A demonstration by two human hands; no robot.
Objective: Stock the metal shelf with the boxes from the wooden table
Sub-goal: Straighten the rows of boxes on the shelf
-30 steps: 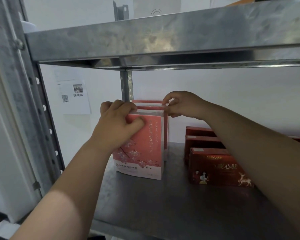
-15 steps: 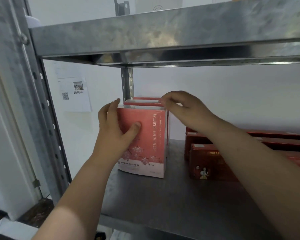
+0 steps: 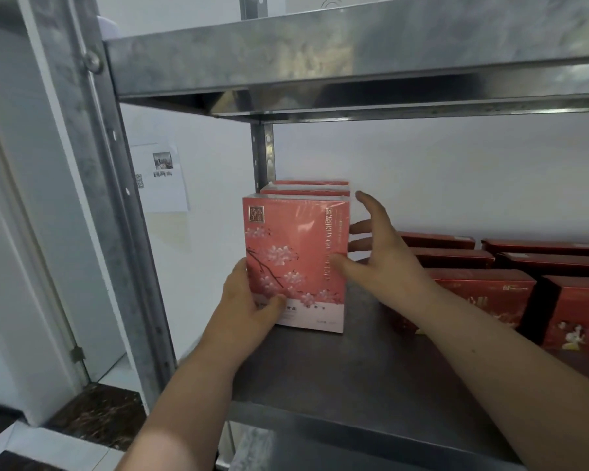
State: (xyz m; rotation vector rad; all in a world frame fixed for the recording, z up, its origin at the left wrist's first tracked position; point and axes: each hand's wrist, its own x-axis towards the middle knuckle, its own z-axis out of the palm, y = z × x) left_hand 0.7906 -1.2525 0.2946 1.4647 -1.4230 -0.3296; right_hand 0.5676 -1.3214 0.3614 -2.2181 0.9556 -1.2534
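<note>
Against upright pink box [image 3: 295, 256] on shelf [image 3: 337, 382] — left hand [image 3: 249, 317], perhaps right hand [image 3: 385, 263]

My left hand [image 3: 249, 311] and right hand [image 3: 378, 263] are both bare, from fingertips to wrist. My left forearm [image 3: 191, 385] and right forearm [image 3: 490, 362] are bare as well, right down to the bottom edge of view. A tiny dark speck marks my right forearm. Blur softens my left hand's outline.
</note>
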